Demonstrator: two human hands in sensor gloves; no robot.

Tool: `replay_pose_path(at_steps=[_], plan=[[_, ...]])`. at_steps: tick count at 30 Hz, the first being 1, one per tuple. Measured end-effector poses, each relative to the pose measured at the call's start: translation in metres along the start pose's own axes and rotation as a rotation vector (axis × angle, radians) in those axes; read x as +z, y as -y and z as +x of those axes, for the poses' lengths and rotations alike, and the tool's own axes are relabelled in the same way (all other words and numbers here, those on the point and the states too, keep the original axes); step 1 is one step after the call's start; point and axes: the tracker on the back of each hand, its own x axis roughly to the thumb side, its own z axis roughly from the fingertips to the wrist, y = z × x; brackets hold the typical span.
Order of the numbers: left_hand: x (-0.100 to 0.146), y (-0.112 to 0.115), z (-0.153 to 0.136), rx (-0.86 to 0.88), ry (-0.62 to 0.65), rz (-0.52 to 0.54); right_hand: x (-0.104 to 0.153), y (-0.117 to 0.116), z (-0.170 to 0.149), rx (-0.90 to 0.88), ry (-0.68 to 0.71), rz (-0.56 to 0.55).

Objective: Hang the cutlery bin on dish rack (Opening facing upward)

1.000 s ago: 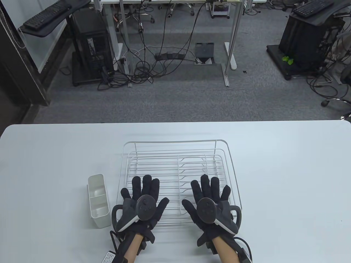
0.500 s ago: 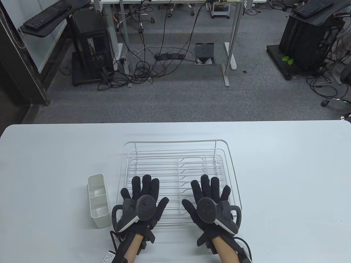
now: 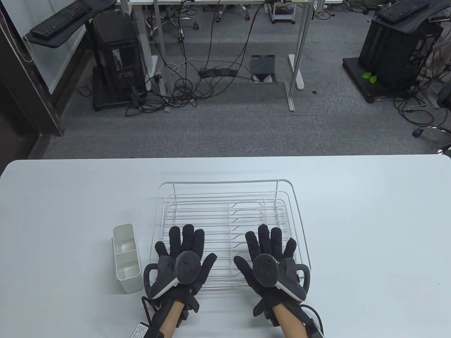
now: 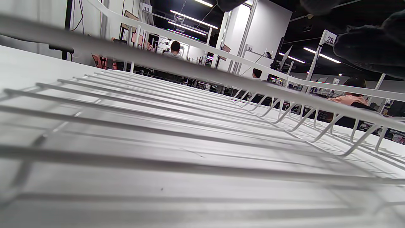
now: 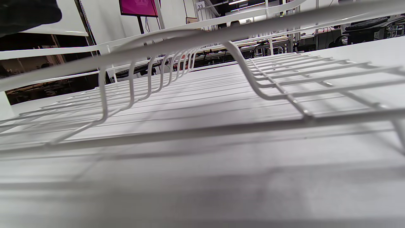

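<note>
The counter (image 3: 370, 218) carries everything, and both grips lie over the near half of the dish rack (image 3: 225, 183) — a white wire frame that looks stiff and springy, with thin rails that should take a hooked part well enough. The left grip (image 3: 183, 262) and the right grip (image 3: 269, 264) are each spread flat, fingers apart, palms down over the wires, holding nothing. The wrist views look low across the rack's bars, so whether the palms actually press on them cannot be told.

The cutlery bin (image 3: 125, 257) stands just to the left of the left grip, beside the rack's left edge, upright on the counter with its opening already upward and a divider across its inside. It looks like thin moulded plastic: light, rigid, smooth and probably a little slippery to a cloth glove, not fragile. A likely hold is a pinch over one long wall near the top rim, thumb outside, fingers inside — keeping it level. Any hook on it is not visible from here.
</note>
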Motion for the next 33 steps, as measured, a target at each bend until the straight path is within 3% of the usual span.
replay_pose_path(at_steps=[10,19,27,33], plan=[[0.005,-0.003,-0.001,0.025,0.018,0.090,0.000,0.000,0.000,0.000,0.002,0.003],[0.028,-0.036,-0.016,0.089,0.006,0.320,-0.001,0.000,0.000,0.000,0.003,0.005],[0.040,-0.052,-0.063,0.114,-0.174,0.381,-0.001,0.000,0.000,-0.001,0.003,0.004],[0.051,-0.049,-0.109,0.291,-0.311,0.403,-0.001,0.001,0.001,-0.001,0.003,0.006]])
